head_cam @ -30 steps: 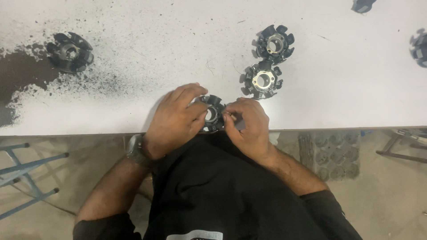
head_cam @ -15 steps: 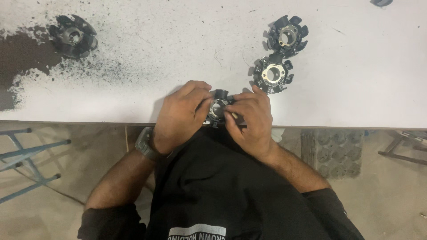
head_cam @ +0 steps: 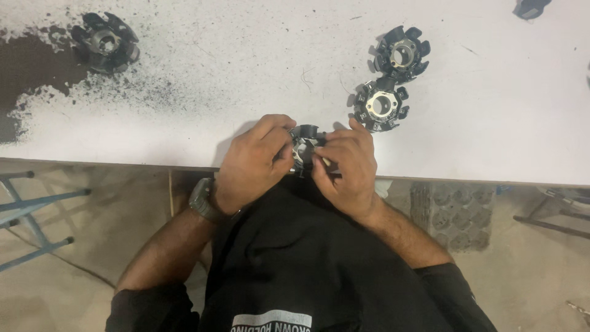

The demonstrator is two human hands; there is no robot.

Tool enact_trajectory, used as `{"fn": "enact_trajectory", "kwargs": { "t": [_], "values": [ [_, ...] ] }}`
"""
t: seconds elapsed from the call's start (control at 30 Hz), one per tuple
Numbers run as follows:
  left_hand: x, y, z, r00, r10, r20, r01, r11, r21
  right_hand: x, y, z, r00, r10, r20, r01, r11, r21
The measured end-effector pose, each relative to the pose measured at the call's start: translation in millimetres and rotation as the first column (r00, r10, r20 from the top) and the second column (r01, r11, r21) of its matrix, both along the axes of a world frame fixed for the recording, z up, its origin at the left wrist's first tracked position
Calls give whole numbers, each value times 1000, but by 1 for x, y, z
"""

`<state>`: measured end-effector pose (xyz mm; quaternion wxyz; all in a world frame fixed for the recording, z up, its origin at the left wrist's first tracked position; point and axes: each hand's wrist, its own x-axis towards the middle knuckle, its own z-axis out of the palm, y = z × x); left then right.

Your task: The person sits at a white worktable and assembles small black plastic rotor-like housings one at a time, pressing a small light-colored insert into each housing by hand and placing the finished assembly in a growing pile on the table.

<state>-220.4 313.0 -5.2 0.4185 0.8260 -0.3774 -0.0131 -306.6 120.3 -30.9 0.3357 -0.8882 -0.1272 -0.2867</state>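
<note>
- A black toothed ring part (head_cam: 106, 43) is seen far left on the white table (head_cam: 246, 80).
- The left hand (head_cam: 255, 166) is curled onto a small black toothed part (head_cam: 305, 142) at the table's near edge.
- From the right, the same part is pinched by the right hand (head_cam: 347, 169); it lies between both grips, equally near.
- Two similar parts (head_cam: 381, 106) lie just beyond, far right.

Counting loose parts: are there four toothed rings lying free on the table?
No, only three toothed rings lie free; both hands hold another.

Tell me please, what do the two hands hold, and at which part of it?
Both hands, left hand and right hand, hold one black toothed ring part by its opposite outer edges, at the near edge of the white table.
</note>
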Motion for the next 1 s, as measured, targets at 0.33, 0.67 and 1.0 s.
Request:
{"fn": "enact_trajectory", "kwargs": {
  "t": [0.33,0.67,1.0],
  "values": [
    [-6,-5,-20,998,29,58,-25,998,-59,8,1,2,999,-37,32,41,991,-126],
    [106,86,4,322,422,848,-635,760,-137,-8,-50,18,990,-135,-51,126,981,-150],
    [64,96,29,875,331,353,-481,669,567,-25,-121,9,916,-401,-15,387,892,-234]
  ]
}}
